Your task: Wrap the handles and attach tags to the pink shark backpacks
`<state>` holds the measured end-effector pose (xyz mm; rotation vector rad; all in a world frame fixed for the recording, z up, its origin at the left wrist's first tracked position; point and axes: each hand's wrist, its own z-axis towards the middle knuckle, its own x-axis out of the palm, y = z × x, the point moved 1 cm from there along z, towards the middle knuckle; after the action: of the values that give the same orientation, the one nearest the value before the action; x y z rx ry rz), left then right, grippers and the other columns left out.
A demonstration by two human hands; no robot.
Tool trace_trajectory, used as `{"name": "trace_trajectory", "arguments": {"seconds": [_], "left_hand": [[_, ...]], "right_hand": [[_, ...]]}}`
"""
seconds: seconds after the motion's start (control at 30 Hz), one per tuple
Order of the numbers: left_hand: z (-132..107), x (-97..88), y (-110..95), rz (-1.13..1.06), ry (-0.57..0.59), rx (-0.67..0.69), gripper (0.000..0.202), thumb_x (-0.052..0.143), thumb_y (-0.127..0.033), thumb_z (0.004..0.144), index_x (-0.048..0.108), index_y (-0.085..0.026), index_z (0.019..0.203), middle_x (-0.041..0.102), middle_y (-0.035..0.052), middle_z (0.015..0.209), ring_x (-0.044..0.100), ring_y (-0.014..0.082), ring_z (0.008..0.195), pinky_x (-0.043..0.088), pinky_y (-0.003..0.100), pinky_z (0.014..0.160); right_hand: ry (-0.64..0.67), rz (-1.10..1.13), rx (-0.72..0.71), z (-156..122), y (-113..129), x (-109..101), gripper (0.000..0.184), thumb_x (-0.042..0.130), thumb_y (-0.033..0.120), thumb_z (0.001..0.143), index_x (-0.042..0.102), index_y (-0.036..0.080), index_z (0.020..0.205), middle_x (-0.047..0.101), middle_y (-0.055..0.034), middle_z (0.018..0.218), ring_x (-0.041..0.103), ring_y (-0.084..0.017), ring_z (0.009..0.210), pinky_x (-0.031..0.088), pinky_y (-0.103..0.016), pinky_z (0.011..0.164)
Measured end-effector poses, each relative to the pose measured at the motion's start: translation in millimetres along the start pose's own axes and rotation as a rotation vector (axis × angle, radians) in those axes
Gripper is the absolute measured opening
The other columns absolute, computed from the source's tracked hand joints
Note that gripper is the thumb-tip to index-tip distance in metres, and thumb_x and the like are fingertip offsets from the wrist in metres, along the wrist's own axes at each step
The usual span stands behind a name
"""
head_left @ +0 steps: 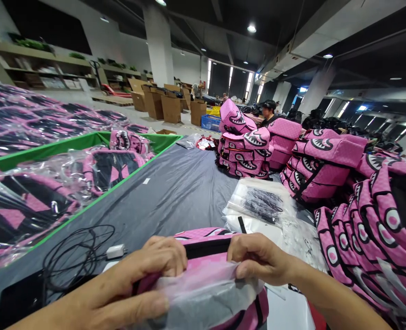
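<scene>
A pink backpack (206, 238) with a shark-mouth print stands at the table's near edge, right in front of me. A clear plastic bag (206, 286) is drawn over its near side. My left hand (144, 279) grips the bag's edge on the left, fingers curled shut. My right hand (258, 257) pinches the same edge on the right. Both hands rest against the top of the backpack.
Bagged pink backpacks (34, 201) fill a green-edged bin (51, 149) at left. Unbagged pink backpacks (378, 229) are stacked at right and further back (247, 151). A pile of clear bags (258, 204) lies on the grey table (175, 183). A black cable with white charger (115, 251) lies near left. A person in a black cap (268, 112) sits far back.
</scene>
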<state>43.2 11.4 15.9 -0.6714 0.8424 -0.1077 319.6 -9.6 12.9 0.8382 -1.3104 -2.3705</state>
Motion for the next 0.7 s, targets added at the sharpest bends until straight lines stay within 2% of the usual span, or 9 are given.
{"name": "trace_trajectory", "arguments": {"seconds": [0.1,0.17,0.27,0.33,0.47,0.53,0.6,0.63,0.7], "left_hand": [[5.0,-3.0,7.4,-0.393,0.103,-0.076,0.021,0.039,-0.028,0.101,0.052,-0.023,0.086,0.068,-0.0019,0.09,0.07,0.016,0.09,0.06,0.025,0.078],[4.4,-0.7,13.2,-0.415,0.043,-0.057,0.014,0.045,-0.022,0.098,0.055,-0.023,0.088,0.067,-0.0039,0.082,0.07,0.0142,0.079,0.061,0.022,0.07],[-0.2,6.5,19.7,-0.284,-0.084,0.016,0.014,0.055,-0.016,0.095,0.062,-0.027,0.101,0.07,-0.0017,0.086,0.071,0.014,0.079,0.06,0.02,0.072],[-1.1,11.7,19.1,-0.28,-0.128,0.07,0.008,0.054,-0.025,0.1,0.06,-0.026,0.095,0.065,-0.0017,0.079,0.065,0.0116,0.071,0.056,0.019,0.067],[10.7,14.8,10.2,-0.389,-0.025,0.09,0.04,0.041,-0.051,0.104,0.043,-0.022,0.076,0.037,-0.0049,0.062,0.041,0.0101,0.056,0.042,0.022,0.055],[19.0,10.4,6.0,-0.355,-0.003,0.078,0.042,0.039,-0.054,0.103,0.042,-0.022,0.075,0.038,-0.0045,0.062,0.04,0.0107,0.056,0.04,0.023,0.053],[22.0,6.4,0.6,-0.209,-0.027,0.157,0.042,0.038,-0.051,0.105,0.044,-0.022,0.076,0.044,-0.0038,0.061,0.043,0.0106,0.055,0.04,0.023,0.053],[19.8,6.3,-2.5,-0.082,-0.068,0.216,0.041,0.036,-0.046,0.106,0.045,-0.022,0.074,0.046,-0.004,0.059,0.045,0.0105,0.054,0.042,0.023,0.054],[4.4,12.6,-7.9,0.159,-0.157,0.322,0.042,0.036,-0.032,0.107,0.047,-0.022,0.067,0.046,-0.005,0.051,0.045,0.0106,0.048,0.048,0.024,0.059]], "right_hand": [[-0.091,0.053,-0.072,-2.1,-10.5,4.2,0.038,0.065,0.049,0.096,0.052,0.018,0.077,0.049,0.0032,0.072,0.043,-0.008,0.062,0.036,-0.019,0.057],[-0.117,0.047,-0.101,-2.0,-12.0,6.3,0.036,0.064,0.047,0.097,0.053,0.018,0.078,0.047,0.0037,0.071,0.042,-0.008,0.062,0.036,-0.019,0.057],[-0.158,0.063,-0.077,-4.0,-9.9,9.5,0.037,0.064,0.047,0.097,0.051,0.018,0.077,0.044,0.005,0.069,0.037,-0.008,0.06,0.033,-0.019,0.056],[-0.161,0.118,-0.02,-8.1,-8.4,12.4,0.039,0.064,0.049,0.096,0.049,0.019,0.077,0.041,0.0059,0.067,0.033,-0.007,0.056,0.029,-0.019,0.052],[-0.063,0.215,0.211,-16.8,-9.8,14.1,0.054,0.071,0.066,0.084,0.046,0.019,0.075,0.038,0.0069,0.065,0.028,-0.006,0.054,0.021,-0.019,0.045],[0.005,0.208,0.332,-17.3,-10.9,10.7,0.069,0.082,0.076,0.06,0.043,0.02,0.072,0.036,0.0091,0.061,0.024,-0.005,0.053,0.016,-0.02,0.042],[0.073,0.149,0.402,-13.8,-10.0,5.9,0.081,0.084,0.081,0.04,0.037,0.022,0.069,0.031,0.0113,0.058,0.019,-0.005,0.051,0.011,-0.021,0.04],[0.113,0.104,0.407,-10.9,-8.3,3.7,0.083,0.081,0.083,0.037,0.034,0.022,0.067,0.028,0.0117,0.057,0.018,-0.005,0.051,0.009,-0.022,0.04],[0.202,-0.016,0.323,-4.3,-2.2,0.7,0.078,0.073,0.087,0.049,0.033,0.021,0.064,0.028,0.0109,0.056,0.019,-0.006,0.051,0.011,-0.023,0.041]]}}
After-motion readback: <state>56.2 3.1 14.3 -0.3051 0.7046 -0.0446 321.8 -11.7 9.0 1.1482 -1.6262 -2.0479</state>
